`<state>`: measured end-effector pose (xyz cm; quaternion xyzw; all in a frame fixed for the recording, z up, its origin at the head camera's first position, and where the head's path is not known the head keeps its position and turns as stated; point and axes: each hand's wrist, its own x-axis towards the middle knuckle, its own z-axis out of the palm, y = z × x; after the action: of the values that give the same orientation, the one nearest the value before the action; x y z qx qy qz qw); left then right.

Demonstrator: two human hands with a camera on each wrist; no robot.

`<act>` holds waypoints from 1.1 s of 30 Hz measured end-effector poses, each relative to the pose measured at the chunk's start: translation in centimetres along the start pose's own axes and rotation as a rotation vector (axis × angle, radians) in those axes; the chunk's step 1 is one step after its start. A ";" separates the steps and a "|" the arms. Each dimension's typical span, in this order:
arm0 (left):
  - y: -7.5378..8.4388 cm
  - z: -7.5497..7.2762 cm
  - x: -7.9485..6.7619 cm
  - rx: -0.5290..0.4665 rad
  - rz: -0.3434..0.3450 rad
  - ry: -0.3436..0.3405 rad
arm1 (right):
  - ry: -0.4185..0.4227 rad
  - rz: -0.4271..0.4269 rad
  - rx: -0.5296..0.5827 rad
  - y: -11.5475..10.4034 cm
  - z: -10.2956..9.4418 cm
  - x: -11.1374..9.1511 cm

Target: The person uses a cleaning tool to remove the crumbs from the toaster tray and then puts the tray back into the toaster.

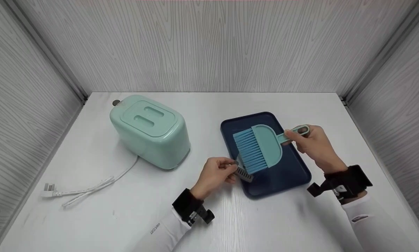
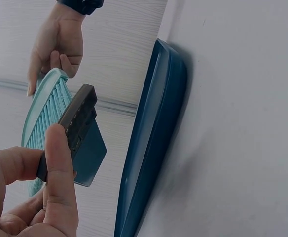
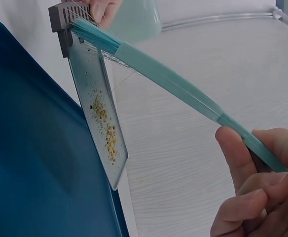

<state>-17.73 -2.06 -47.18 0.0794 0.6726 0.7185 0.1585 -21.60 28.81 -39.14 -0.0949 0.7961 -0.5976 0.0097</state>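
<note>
My left hand (image 1: 214, 173) pinches the dark grey slotted end of a toaster crumb tray (image 1: 243, 174). In the right wrist view the thin metal plate of this tray slants downward, with yellowish-brown crumbs (image 3: 110, 140) scattered along it. A mint-green brush with blue bristles (image 1: 269, 146) is gripped by its looped handle in my right hand (image 1: 316, 147). The bristle tips meet the crumb tray near its grey end. Both are held above a dark blue serving tray (image 1: 293, 176) lying on the table. In the head view the brush hides most of the plate.
A mint-green toaster (image 1: 156, 140) stands at the left on the white table (image 1: 118, 224). Its white cord and plug (image 1: 50, 192) lie to the front left. A grey wood-grain panel (image 1: 209, 45) closes off the back, and similar panels stand at both sides.
</note>
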 end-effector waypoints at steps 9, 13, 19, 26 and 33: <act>-0.1 0.0 0.0 0.023 0.015 0.005 | -0.042 0.034 0.004 0.0 0.4 0.6; -0.2 0.1 0.0 0.041 0.022 0.007 | -0.063 0.051 0.005 0.0 0.5 1.0; -0.3 0.1 0.1 0.057 0.029 0.006 | -0.086 0.045 -0.024 0.4 0.7 1.6; -0.4 0.1 0.1 0.073 0.032 0.009 | -0.085 0.049 -0.049 0.4 0.8 1.8; -0.4 0.0 -0.1 0.073 0.034 -0.004 | -0.077 0.048 -0.071 0.9 0.6 2.0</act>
<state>-17.61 -2.04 -47.57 0.0981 0.6966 0.6958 0.1446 -23.59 28.13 -40.02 -0.0990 0.8180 -0.5644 0.0514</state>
